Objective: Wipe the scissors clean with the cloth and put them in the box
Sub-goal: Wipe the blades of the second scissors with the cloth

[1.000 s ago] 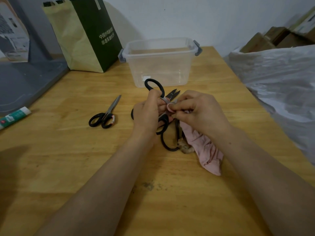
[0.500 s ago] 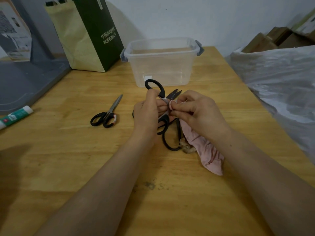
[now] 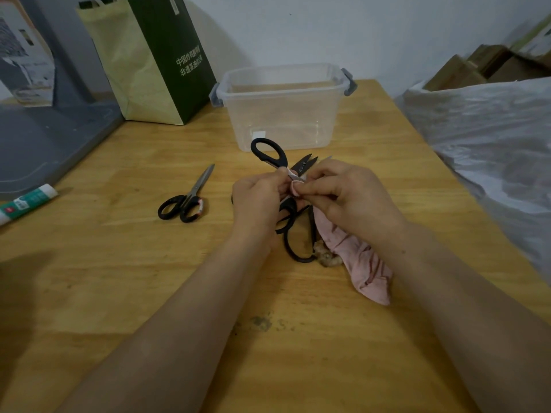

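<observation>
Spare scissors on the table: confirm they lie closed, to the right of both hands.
Wrong side. The head view shows the spare scissors lying closed on the table, left of the left hand and the right hand.

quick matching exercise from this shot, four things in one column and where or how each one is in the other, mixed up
1 box
2 cloth
3 held scissors
4 lone scissors

a flat on the table, off to the left by itself
b pinched by the right hand, its end on the table
c see-through, farthest from the person
d gripped in the left hand, one handle loop up

Pairs: 1-c, 2-b, 3-d, 4-a
</observation>
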Demonstrator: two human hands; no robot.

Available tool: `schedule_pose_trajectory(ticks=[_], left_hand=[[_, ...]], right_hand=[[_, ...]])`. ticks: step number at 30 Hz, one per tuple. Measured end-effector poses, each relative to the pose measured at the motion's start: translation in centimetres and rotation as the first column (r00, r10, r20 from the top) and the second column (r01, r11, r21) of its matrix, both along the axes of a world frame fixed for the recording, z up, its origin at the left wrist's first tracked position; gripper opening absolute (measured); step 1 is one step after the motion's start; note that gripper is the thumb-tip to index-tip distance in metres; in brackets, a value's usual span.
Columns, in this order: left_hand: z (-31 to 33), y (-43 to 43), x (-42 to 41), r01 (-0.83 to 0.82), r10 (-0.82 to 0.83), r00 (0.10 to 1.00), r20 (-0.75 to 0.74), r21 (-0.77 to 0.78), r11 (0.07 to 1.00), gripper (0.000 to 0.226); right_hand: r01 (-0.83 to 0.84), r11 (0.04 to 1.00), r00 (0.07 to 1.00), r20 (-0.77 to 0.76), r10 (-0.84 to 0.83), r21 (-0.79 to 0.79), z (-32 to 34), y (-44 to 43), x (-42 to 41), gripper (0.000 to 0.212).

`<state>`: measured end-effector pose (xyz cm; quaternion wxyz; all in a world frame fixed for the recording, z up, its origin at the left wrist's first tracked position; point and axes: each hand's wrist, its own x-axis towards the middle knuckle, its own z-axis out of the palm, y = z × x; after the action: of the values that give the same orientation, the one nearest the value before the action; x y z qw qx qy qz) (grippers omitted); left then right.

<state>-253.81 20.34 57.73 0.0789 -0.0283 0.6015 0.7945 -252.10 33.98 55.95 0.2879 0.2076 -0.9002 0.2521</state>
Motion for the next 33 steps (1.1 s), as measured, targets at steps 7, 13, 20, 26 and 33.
schedule_pose_trajectory(ticks=[7,13,20,26,33], left_hand=[[0.0,-0.2,-0.2,-0.057,0.056,0.997,-0.051,-0.013,0.998,0.039],[0.2,0.1,0.0,-0.033,0.026,0.994,-0.11,-0.062,0.998,0.043],[0.1,0.2,0.2,-0.03,0.027,0.997,-0.073,-0.041,0.999,0.048],[0.0,0.3,0.2,-0.036,0.035,0.999,-0.023,-0.044,0.998,0.049],[-0.3,0.2,-0.4,-0.068,0.06,0.996,-0.07,-0.118,0.991,0.046]], right_hand=[[0.125,0.992,0.992,0.014,-0.124,-0.009,-0.4,1.0,0.1,0.009],[0.144,0.943,0.982,-0.077,-0.174,-0.299,0.6,-0.2,0.4,0.016],[0.037,0.999,0.999,-0.03,-0.036,0.029,0.2,0.0,0.2,0.025],[0.085,0.996,0.996,-0.015,-0.086,-0.024,0.4,0.1,0.1,0.013],[0.205,0.911,0.979,0.071,-0.193,-0.358,0.5,0.1,0.4,0.011]])
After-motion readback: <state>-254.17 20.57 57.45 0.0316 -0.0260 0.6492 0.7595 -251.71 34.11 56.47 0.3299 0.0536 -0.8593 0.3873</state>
